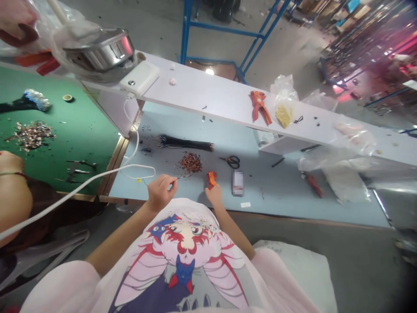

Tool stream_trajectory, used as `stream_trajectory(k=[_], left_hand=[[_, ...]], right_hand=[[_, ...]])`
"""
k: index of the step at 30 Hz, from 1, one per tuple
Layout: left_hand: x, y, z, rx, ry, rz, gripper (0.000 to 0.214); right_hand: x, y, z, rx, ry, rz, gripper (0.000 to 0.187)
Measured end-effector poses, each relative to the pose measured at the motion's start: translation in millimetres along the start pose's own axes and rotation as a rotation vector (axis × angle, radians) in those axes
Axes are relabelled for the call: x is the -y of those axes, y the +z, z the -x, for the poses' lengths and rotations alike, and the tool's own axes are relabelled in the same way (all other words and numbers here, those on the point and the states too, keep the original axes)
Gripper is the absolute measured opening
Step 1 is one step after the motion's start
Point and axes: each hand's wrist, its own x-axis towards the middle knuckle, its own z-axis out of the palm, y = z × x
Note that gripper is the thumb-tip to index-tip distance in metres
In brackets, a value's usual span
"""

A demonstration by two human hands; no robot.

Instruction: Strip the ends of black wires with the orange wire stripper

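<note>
Thin wire [174,178] pinched in left hand [160,191] fingers, right hand [214,194] gripping orange crimping tool [211,178], no legible writing

1. Beyond the grip, I saw a pale blue worktable [293,191] under a white shelf [221,98].
2. Left of it lay a green-topped table [81,130].
3. Farther off, a blue metal frame [228,32] stood on grey concrete floor [156,26].
4. Pinkish light glared far right.
</note>
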Motion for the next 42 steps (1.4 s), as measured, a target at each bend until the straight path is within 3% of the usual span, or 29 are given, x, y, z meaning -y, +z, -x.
stream_trajectory(k=[4,9,12,15,17,22,28,39,42], left_hand=[[-2.4,1.2,1.2,0.040,0.060,-0.028,0.006],[-5.4,7.9,0.5,0.216,0.075,-0.112,0.012],[-5.6,12.9,3.7,0.320,0.116,-0.182,0.014],[-5.3,16.5,7.1,0.358,0.149,-0.197,0.014],[-4.9,17.6,7.8,0.351,0.165,-0.197,0.012],[-6.1,15.6,5.6,0.349,0.178,-0.164,0.009],[-7.4,11.9,4.1,0.447,0.210,-0.135,0.012],[-5.0,6.6,22.2,0.580,0.294,-0.062,0.024],[10.7,0.5,24.7,0.552,0.219,-0.096,0.023]], right_hand=[[-10.8,6.6,-3.2,-0.042,0.060,0.061,0.051],[7.9,-6.5,3.2,-0.062,-0.126,0.020,0.054],[29.2,-20.6,24.0,-0.021,-0.403,-0.082,0.045],[50.9,-30.3,49.8,0.039,-0.909,-0.185,0.037],[61.6,-33.3,61.6,0.085,-1.015,-0.105,0.025],[69.5,-36.8,72.3,0.034,-0.998,0.101,0.024],[70.8,-42.2,72.4,-0.015,-1.071,0.223,0.013],[56.3,-38.0,72.0,-0.098,-1.218,0.207,0.012],[38.8,-48.6,55.2,-0.167,-1.146,0.195,0.013]])
